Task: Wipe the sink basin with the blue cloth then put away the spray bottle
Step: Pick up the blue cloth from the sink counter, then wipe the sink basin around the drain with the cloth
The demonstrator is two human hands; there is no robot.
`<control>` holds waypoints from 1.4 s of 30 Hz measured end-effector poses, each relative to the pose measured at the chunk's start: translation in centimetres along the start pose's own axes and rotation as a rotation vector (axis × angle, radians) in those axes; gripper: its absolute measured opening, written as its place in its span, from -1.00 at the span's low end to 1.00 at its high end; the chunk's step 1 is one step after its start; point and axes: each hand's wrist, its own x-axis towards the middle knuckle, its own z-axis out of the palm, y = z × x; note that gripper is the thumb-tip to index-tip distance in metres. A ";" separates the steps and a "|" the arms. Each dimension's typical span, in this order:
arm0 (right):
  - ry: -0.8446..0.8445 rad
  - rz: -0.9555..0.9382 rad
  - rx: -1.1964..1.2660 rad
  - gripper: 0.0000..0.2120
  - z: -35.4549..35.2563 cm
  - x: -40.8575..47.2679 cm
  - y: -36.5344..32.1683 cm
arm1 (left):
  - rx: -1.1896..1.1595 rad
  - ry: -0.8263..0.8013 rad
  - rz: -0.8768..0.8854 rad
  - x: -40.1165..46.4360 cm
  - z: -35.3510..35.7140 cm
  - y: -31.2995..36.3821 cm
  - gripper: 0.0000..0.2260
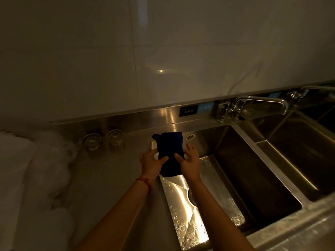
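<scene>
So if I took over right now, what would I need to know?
Left hand and right hand: both hold the blue cloth between them, over the near-left edge of the sink basin.
Spray bottle: not in view.
Done: the basin floor looks wet and spotted; I cannot tell how much is wiped.
Left: finish wiping the basin, then find the spray bottle and put it away.

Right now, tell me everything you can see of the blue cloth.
The blue cloth is dark navy, soft-looking fabric, folded or bunched into a tall narrow bundle. It is held upright between the left hand and the right hand, each thumb pressed on its front, above the sink basin's left edge. Its lower end hangs free. Dim light hides texture.
</scene>
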 end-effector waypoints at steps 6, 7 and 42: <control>0.048 -0.013 -0.016 -0.68 -2.4 -0.2 0.0 | 0.142 0.053 0.140 -0.3 2.3 0.7 -0.64; 0.053 -0.011 -0.026 -0.68 -2.8 -0.1 0.0 | 0.163 0.063 0.168 -0.5 2.7 1.0 -0.64; -0.069 -0.507 -1.127 -0.32 -26.1 3.0 3.4 | 1.451 -0.042 0.971 -8.4 20.8 9.0 -0.80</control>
